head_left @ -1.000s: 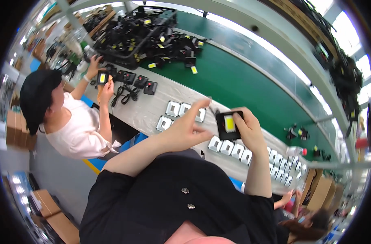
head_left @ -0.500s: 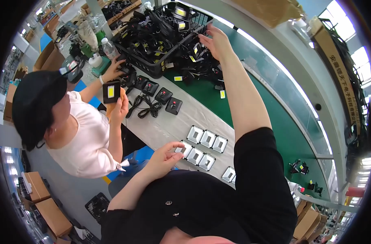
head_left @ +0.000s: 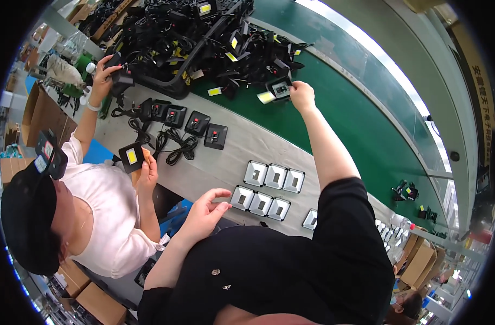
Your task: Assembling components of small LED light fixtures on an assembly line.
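Observation:
My right hand [head_left: 301, 96] reaches out over the green surface, its fingers closed on the edge of a black lamp housing [head_left: 280, 90]. A yellow-faced LED plate [head_left: 266, 97] shows beside that housing. My left hand [head_left: 204, 214] holds nothing, thumb and fingers apart. It hovers close to the white square reflector frames [head_left: 256, 174], which lie in two short rows on the grey table [head_left: 217, 168]. Beyond my right hand, black lamp parts with cables [head_left: 253, 57] are heaped on the green surface.
At the left, a co-worker [head_left: 104, 211] holds a lamp plate [head_left: 130, 157] and a black part. Black housings [head_left: 197, 123] and coiled cables [head_left: 181, 149] lie before them. A full black basket [head_left: 174, 86] stands at the back. Another small parts cluster [head_left: 404, 190] lies far right.
My right hand has come away from the basket's edge and now grips a lamp housing. My left hand stays near the reflector frames. The co-worker has raised a black part.

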Available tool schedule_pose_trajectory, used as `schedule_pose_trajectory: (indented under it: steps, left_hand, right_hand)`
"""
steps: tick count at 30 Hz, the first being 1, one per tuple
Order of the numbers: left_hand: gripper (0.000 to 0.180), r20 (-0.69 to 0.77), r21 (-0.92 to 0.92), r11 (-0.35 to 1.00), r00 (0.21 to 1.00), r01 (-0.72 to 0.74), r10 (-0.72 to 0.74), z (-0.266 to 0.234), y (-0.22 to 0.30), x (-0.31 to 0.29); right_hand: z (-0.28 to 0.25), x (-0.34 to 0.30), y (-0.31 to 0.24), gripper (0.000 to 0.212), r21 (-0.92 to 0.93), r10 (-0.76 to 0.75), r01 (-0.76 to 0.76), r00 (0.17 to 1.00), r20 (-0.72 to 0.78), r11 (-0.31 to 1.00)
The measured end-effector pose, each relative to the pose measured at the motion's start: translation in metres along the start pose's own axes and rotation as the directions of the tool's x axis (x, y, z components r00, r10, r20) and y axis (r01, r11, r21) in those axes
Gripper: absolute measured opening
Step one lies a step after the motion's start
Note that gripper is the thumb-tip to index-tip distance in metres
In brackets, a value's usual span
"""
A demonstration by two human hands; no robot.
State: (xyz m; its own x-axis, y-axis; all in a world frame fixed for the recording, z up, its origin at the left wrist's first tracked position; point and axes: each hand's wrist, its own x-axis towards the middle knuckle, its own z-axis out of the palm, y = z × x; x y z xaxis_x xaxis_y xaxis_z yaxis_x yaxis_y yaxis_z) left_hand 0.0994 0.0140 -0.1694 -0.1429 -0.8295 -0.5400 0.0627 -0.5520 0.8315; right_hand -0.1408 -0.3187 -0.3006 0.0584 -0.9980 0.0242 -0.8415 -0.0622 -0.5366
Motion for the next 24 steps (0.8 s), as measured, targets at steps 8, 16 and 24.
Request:
schedule_pose_trajectory:
  steps: [8, 16, 24]
  left_hand:
    - [0.045, -0.007, -0.165, 0.928, 0.941, -0.334, 0.338, 0.043, 0.066, 0.031]
    - [0.040, 0.200, -0.321, 0.877, 0.879, -0.358, 0.432, 0.138, 0.125, 0.006]
    - [0.041, 0.252, -0.192, 0.941, 0.912, -0.280, 0.323, 0.196, 0.125, -0.049]
  right_hand:
    - [-0.143, -0.144, -0.088, 0.027, 0.897, 0.064, -0.169, 0.986, 0.156, 0.409]
    - [-0.206, -0.269, -0.107, 0.050, 0.840, -0.078, 0.182, 0.983, -0.166, 0.510]
    - [-0.328, -0.319, -0.099, 0.048, 0.211, -0.732, 0.785, 0.620, -0.284, 0.583]
